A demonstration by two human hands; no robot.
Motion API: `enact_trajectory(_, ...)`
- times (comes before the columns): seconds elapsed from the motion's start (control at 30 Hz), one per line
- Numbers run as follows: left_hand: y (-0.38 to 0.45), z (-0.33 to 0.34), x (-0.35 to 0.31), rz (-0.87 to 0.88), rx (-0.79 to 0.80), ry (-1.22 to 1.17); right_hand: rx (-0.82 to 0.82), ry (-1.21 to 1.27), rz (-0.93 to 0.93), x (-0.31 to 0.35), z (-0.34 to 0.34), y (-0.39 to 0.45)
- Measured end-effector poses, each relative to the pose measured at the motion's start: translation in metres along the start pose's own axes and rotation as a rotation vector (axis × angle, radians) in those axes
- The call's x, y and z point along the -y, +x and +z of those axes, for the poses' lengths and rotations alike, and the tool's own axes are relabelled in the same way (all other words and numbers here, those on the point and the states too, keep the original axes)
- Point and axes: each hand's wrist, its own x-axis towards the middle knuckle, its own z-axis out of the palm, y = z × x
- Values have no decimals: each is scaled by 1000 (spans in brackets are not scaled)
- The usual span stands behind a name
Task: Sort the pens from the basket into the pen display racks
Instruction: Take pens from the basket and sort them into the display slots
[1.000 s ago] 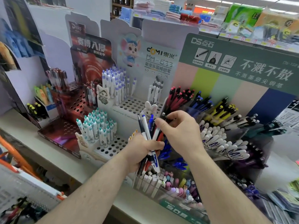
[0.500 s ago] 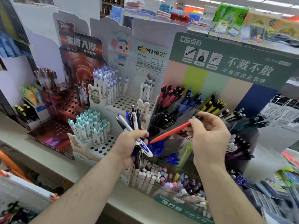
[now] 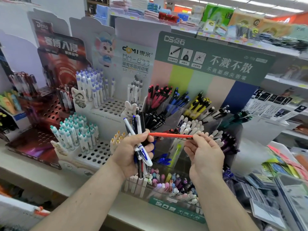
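Now pinching one end of a red pen (image 3: 170, 135) between right hand (image 3: 205, 151) fingertips, level, far end touching the left thumb, probably to read it before slotting. Left hand (image 3: 131, 151) wrapped round a bundle (image 3: 139, 130) of pens, fanned toward twelve o'clock so each shows. Matching red pens (image 3: 158, 95) racked at twelve. Basket not seen, perhaps out of frame.

A stationery shop: branded pen display racks (image 3: 196, 104) crowd a shelf (image 3: 33, 165), with packaged goods (image 3: 216, 15) stacked behind
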Motion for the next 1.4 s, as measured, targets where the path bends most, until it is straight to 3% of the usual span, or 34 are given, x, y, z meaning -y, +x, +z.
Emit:
enact_trajectory(0.2, 5, 1, 3, -7, 65, -134, 3, 90, 64, 10, -5, 5)
enact_trajectory(0.33, 6, 0, 5, 1, -34, -63, -126, 30, -366, 31, -1, 13)
enact_trajectory(0.47, 5, 1, 4, -3, -49, -15, -91, -334, -806, 33, 11, 29)
enact_trajectory(0.57, 4, 1, 4, -18, -49, 51, -20, -607, -985, 22, 23, 38)
enact_trajectory(0.67, 5, -2, 4, -28, -42, 93, 72, -826, -1040, 6, 34, 45)
enact_trajectory(0.87, 3, -6, 2, -26, -54, 149, 113, -1360, -948, -6, 49, 48)
enact_trajectory(0.97, 2, -6, 1, -20, -63, 163, 155, -1494, -829, -7, 50, 51)
enact_trajectory(1.03, 2, -5, 1, -10, -91, 185, 152, -1431, -832, -7, 49, 50)
enact_trajectory(1.1, 1, -5, 1, -12, -109, 243, 180, -1203, -864, -3, 47, 40)
enact_trajectory(1.23, 2, -3, 1, -17, -89, 406, 504, -796, -491, -2, 43, 7)
enact_trajectory(1.4, 2, 2, 4, 29, -73, 511, 525, -651, -351, -14, 35, 0)
